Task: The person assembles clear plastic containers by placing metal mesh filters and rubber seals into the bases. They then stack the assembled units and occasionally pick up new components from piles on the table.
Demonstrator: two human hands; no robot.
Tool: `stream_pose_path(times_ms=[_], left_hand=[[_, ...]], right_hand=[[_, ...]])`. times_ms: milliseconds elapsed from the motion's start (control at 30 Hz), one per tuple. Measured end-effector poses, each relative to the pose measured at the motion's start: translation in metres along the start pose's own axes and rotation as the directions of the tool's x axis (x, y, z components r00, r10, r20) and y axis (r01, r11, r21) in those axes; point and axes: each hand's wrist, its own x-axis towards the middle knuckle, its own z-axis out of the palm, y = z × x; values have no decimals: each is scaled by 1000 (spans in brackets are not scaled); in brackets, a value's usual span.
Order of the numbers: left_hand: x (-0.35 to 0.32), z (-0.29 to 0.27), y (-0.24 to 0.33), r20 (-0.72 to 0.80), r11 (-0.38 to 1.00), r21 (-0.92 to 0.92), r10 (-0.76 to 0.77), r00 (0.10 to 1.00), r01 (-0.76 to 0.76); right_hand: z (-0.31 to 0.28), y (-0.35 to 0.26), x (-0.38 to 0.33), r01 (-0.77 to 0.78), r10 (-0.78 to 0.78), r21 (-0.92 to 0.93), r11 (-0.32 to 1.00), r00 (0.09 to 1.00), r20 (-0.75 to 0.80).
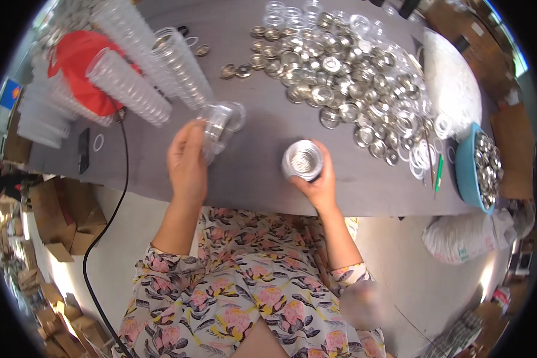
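Note:
My left hand (188, 161) is closed on a clear plastic container (218, 128) with a silvery band in it, blurred by motion. A clear round rim shows beside it, just below the near end of the stacked cups. My right hand (319, 185) wraps round a clear round container (303, 160) that has a silver metal disc inside, its round end facing up. Both hands are above the near part of the grey-covered table (256, 185), apart from each other. A large pile of silver metal lids (346, 83) lies beyond my right hand.
Long stacks of clear plastic cups (128, 86) and a red bag (83, 59) fill the left. A black cable (125, 161) hangs over the table edge. At the right are a blue basin (468, 167) of metal parts, a green pen-like tool (439, 173), white rings (422, 158) and a white bag (453, 83).

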Motion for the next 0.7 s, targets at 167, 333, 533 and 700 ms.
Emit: stream_pose_path(times_ms=[167, 333, 533, 700], left_hand=[[20, -63, 33, 587, 144, 762, 258, 768, -631], [18, -64, 26, 712, -144, 703, 148, 687, -697], [0, -17, 9, 690, 245, 650, 206, 694, -719], [-19, 28, -34, 833, 408, 450, 129, 538, -795]], right_hand=[[0, -1, -1, -53, 53, 3, 999, 998, 23], [-2, 0, -3, -35, 38, -71, 997, 998, 46], [-9, -7, -7, -35, 56, -307, 951, 997, 61], [-53, -21, 7, 198, -329, -663, 722, 941, -77]])
